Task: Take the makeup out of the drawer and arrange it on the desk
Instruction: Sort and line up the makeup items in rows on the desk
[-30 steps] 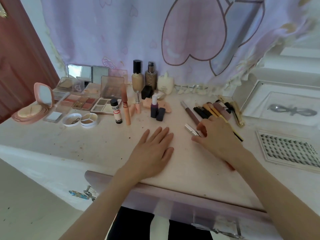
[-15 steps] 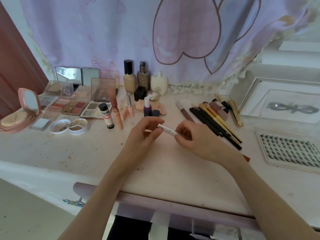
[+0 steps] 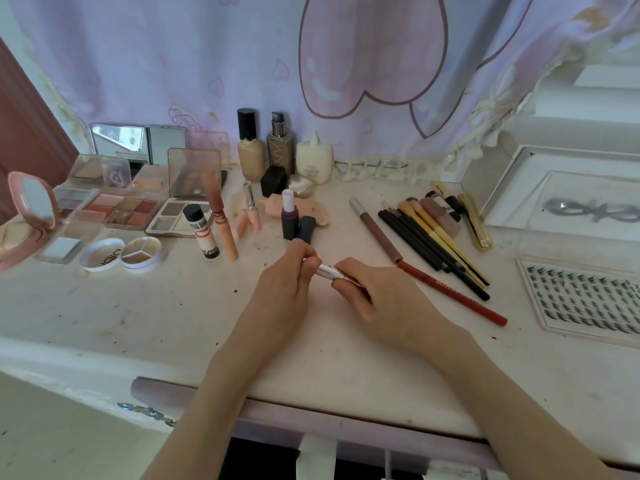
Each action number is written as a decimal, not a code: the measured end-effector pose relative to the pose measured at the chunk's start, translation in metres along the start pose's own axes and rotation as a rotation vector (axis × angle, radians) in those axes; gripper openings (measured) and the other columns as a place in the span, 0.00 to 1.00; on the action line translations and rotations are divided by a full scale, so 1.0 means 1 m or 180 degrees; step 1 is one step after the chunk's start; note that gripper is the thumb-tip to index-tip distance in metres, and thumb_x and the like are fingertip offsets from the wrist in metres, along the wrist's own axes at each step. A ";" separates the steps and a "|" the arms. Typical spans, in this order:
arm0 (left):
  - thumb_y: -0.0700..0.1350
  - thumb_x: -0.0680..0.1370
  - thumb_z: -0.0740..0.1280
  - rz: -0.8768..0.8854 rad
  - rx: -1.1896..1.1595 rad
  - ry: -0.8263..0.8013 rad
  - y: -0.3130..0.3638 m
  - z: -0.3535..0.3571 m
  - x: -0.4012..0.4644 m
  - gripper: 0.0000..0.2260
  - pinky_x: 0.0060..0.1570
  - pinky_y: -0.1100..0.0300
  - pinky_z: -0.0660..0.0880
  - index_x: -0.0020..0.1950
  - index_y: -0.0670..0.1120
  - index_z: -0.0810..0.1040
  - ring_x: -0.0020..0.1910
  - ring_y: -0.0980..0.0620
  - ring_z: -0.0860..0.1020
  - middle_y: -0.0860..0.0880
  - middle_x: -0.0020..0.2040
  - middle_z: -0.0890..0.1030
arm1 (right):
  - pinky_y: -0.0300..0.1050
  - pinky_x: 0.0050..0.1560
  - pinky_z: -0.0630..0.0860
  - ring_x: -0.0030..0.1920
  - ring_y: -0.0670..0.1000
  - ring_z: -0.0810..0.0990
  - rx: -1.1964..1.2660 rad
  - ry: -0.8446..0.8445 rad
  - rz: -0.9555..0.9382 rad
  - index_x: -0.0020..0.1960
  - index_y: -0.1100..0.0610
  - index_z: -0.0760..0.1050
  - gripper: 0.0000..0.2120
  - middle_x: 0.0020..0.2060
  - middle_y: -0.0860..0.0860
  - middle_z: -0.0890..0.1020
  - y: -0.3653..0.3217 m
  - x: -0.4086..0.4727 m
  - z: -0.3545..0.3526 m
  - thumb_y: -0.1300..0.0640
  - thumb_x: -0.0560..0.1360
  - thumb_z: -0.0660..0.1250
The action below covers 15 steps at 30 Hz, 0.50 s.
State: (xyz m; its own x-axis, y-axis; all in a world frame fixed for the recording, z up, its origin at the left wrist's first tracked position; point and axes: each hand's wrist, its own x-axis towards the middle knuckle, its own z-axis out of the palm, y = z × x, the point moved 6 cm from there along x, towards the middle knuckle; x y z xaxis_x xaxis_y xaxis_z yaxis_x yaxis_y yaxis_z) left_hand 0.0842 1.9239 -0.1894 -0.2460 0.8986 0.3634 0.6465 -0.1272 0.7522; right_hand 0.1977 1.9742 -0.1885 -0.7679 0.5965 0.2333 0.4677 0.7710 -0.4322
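Both my grips pinch the silver pen (image 3: 329, 271) above the surface (image 3: 173, 317), left hand (image 3: 287, 289) at 9, right hand (image 3: 374, 292) at 3; looks light, stiff, slick, so hold the barrel ends.

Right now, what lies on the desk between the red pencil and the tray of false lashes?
In the head view, nothing: the desk is bare between the red pencil and the lash tray.

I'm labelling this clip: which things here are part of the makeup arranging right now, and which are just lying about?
In hand:
- silver pen, gripped by left hand and right hand
- desk, where it goes

Lying about:
- red pencil
- brushes
- eyeshadow palettes
- foundation bottles
- lash tray
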 end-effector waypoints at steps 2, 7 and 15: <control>0.51 0.79 0.51 -0.0003 0.0060 -0.0082 0.000 0.001 -0.001 0.09 0.33 0.69 0.65 0.39 0.55 0.62 0.32 0.61 0.69 0.54 0.31 0.67 | 0.44 0.35 0.67 0.34 0.51 0.74 -0.0120 -0.0018 -0.0019 0.57 0.54 0.71 0.12 0.35 0.45 0.73 0.000 0.000 0.001 0.49 0.80 0.55; 0.49 0.80 0.54 -0.0295 0.0132 0.0089 -0.003 -0.001 0.002 0.14 0.30 0.68 0.63 0.34 0.51 0.63 0.28 0.59 0.68 0.53 0.28 0.65 | 0.39 0.32 0.66 0.32 0.46 0.71 -0.0269 0.0213 -0.0135 0.55 0.55 0.75 0.13 0.35 0.43 0.71 -0.004 -0.001 -0.003 0.48 0.79 0.58; 0.41 0.77 0.64 0.0136 -0.0881 -0.0105 0.005 -0.010 -0.001 0.10 0.46 0.69 0.73 0.56 0.53 0.74 0.46 0.60 0.76 0.55 0.50 0.78 | 0.29 0.38 0.66 0.35 0.40 0.71 0.0511 0.0356 0.0259 0.46 0.55 0.76 0.07 0.31 0.42 0.71 0.009 0.001 -0.007 0.51 0.74 0.67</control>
State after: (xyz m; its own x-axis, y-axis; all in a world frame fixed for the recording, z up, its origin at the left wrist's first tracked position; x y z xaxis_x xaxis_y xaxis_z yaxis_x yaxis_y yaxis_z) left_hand 0.0808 1.9179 -0.1808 -0.1961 0.9026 0.3833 0.4327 -0.2711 0.8598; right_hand 0.2043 1.9832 -0.1859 -0.6728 0.6834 0.2833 0.4436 0.6792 -0.5848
